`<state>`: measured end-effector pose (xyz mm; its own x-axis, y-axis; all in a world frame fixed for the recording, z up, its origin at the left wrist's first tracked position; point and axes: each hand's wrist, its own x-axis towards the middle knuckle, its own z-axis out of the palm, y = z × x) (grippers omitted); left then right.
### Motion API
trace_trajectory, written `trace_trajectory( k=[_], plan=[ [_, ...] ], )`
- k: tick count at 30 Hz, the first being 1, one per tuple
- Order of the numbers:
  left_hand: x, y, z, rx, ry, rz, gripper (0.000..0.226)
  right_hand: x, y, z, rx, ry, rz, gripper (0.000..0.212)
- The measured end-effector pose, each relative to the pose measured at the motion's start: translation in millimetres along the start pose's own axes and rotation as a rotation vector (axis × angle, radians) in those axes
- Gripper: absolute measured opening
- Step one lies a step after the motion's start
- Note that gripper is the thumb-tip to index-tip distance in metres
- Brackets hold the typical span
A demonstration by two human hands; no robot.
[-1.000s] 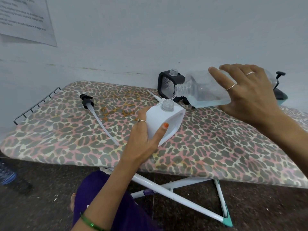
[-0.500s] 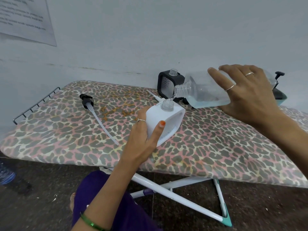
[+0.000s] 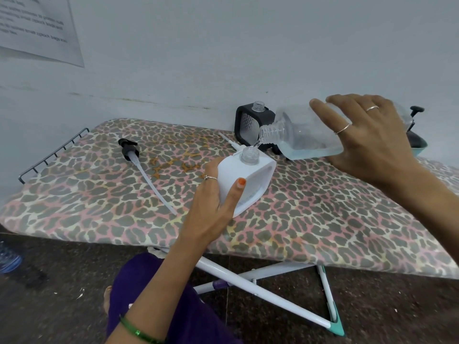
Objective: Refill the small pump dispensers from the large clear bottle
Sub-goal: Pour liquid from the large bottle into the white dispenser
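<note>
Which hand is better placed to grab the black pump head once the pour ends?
Left. The left hand, holding the white dispenser, is on the same side as the black pump head lying on the ironing board. The right hand holds the tilted large clear bottle, farther away.

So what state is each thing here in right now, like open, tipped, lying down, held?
large clear bottle: uncapped, tipped, pouring, partly full.
white dispenser: open-necked, tilted, held, taking the stream.
black dispenser: upright, pump off.
black pump: lying loose on the board.
left hand: gripping white dispenser.
right hand: gripping large clear bottle.
</note>
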<state>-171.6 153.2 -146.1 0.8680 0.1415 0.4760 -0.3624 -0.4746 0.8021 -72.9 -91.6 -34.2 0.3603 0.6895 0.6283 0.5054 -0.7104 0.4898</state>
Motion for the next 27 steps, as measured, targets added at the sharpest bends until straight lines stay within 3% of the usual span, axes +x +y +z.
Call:
trace_trajectory(
  k=[27],
  plan=[
    [0.6,-1.5,0.2,-0.011,0.005,0.013,0.048,2.4,0.4,-1.5,-0.002,-0.002,-0.001,0.078]
  ],
)
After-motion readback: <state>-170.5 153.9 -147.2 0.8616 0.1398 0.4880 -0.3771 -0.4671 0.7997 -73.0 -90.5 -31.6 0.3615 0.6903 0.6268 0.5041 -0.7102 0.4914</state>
